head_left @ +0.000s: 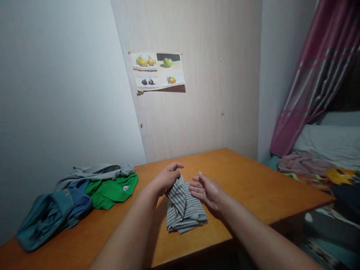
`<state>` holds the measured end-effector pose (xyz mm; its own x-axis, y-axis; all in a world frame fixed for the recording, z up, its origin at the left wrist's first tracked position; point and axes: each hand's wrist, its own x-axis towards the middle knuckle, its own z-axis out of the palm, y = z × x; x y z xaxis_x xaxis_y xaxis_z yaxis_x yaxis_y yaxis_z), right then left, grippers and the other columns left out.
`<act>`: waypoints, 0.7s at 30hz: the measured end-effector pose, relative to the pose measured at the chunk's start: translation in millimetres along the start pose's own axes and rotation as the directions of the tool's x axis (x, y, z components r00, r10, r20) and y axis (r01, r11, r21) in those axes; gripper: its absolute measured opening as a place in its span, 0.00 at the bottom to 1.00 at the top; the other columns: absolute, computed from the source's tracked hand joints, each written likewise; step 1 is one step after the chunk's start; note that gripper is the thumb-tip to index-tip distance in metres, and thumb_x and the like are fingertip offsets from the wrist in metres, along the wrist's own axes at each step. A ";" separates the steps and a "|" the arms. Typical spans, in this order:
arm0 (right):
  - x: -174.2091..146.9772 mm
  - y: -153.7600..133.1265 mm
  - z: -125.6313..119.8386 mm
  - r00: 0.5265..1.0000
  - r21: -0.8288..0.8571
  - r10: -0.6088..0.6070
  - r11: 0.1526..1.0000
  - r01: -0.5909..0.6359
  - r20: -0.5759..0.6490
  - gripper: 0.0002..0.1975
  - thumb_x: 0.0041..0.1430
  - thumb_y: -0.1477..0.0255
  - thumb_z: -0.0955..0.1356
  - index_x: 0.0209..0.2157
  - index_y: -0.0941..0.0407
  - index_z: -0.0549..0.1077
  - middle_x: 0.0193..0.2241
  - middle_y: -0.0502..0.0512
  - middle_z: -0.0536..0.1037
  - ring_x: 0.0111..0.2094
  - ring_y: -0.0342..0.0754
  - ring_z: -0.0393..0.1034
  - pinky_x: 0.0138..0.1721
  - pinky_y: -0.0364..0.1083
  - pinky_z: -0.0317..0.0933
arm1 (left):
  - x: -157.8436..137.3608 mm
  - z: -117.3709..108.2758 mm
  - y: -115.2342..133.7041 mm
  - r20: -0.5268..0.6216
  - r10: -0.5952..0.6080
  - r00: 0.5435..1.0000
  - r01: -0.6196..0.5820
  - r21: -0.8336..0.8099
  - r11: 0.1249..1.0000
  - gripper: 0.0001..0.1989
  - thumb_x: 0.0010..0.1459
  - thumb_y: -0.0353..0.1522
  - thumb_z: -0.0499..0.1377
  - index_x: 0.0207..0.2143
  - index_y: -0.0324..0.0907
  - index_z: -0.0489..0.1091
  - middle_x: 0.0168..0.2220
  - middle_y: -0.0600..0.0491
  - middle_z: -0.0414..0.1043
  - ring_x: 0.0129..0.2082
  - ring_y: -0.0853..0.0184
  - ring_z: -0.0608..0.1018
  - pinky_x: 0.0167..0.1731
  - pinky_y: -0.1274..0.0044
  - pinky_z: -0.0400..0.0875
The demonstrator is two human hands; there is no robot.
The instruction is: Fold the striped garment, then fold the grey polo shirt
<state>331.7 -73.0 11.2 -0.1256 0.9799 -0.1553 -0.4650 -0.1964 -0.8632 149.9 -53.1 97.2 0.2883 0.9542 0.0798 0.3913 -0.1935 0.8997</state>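
Observation:
A grey-and-white striped garment, folded into a small bundle, lies near the front edge of the wooden table. My left hand grips a raised fold at its left side, lifting that layer off the bundle. The fingertips there are partly hidden behind the cloth. On the right side of the garment, my right hand is held sideways with its fingers stretched out and its thumb up. Those fingers are beside the cloth; whether they touch it I cannot tell.
On the table's left lie a green garment, a teal garment, a blue one and a grey one. A fruit poster hangs on the wall. Right of the table are a pink curtain and piled bedding.

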 end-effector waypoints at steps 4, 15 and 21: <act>-7.7 -2.1 -6.5 0.998 0.097 0.053 0.994 -0.054 0.016 0.28 0.68 0.49 0.59 0.50 0.61 0.68 0.42 0.68 0.79 0.41 0.51 0.79 0.48 0.50 0.70 | 10.1 35.2 -5.0 0.013 0.043 0.999 -0.045 0.112 0.993 0.23 0.50 0.25 0.55 0.50 0.40 0.72 0.27 0.57 0.69 0.22 0.73 0.66 0.22 0.81 0.58; -9.8 -2.7 -10.1 0.979 0.234 0.051 0.967 -0.097 0.196 0.23 0.74 0.62 0.55 0.41 0.63 0.74 0.30 0.62 0.82 0.34 0.51 0.79 0.42 0.50 0.72 | 13.9 24.6 -22.3 -0.104 0.054 0.993 -0.074 -0.199 0.977 0.21 0.58 0.48 0.60 0.42 0.41 0.68 0.29 0.54 0.74 0.23 0.71 0.75 0.27 0.78 0.68; -1.9 2.1 -18.0 0.996 0.158 0.018 0.987 -0.032 0.088 0.11 0.68 0.73 0.62 0.37 0.62 0.75 0.27 0.58 0.81 0.29 0.49 0.78 0.38 0.47 0.72 | 14.8 11.3 -70.3 -0.267 0.078 0.961 -0.095 -0.051 0.994 0.15 0.53 0.44 0.60 0.29 0.41 0.68 0.23 0.56 0.70 0.22 0.70 0.71 0.26 0.79 0.64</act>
<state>346.8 -74.6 1.0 -0.2104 0.9691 -0.1285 -0.5931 -0.2310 -0.7713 136.5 -28.0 30.2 0.0740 0.9624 0.2614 0.3171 -0.2712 0.9088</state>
